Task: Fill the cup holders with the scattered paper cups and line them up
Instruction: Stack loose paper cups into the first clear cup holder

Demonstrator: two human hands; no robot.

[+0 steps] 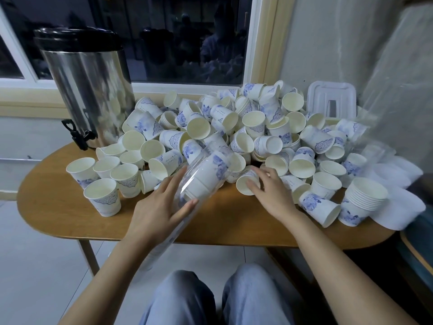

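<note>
Dark window glass (pixel 187 38) backs an oval wooden table (pixel 58 207), with a steel drinks dispenser (pixel 89 85) standing at its far left corner. Most of the tabletop is buried under a heap of paper cups (pixel 234 127), white with a blue print, lying on their sides at every angle.

Your left hand (pixel 157 212) holds the clear cup holder (pixel 212 152), a see-through tube tilted so its far end points up and away into the heap. Your thumb lies across the tube's near side and your long fingers run up along its left wall, fairly straight, so the tube sits between them. A short nest of cups (pixel 199 186) shows through the plastic just above your thumb.

Your right hand (pixel 271 193) is palm down with the fingers spread over a single cup (pixel 242 181) that lies on its side at the heap's near edge, mouth toward you and just right of the tube. Your thumb crosses the cup's mouth and your index finger lies along its upper wall; whether they squeeze it, you cannot tell.

A few upright cups (pixel 103 198) stand at the left, well apart from both hands. A nested stack (pixel 360 202) stands at the right edge, and a white lid (pixel 331 99) leans against the wall behind the heap.
</note>
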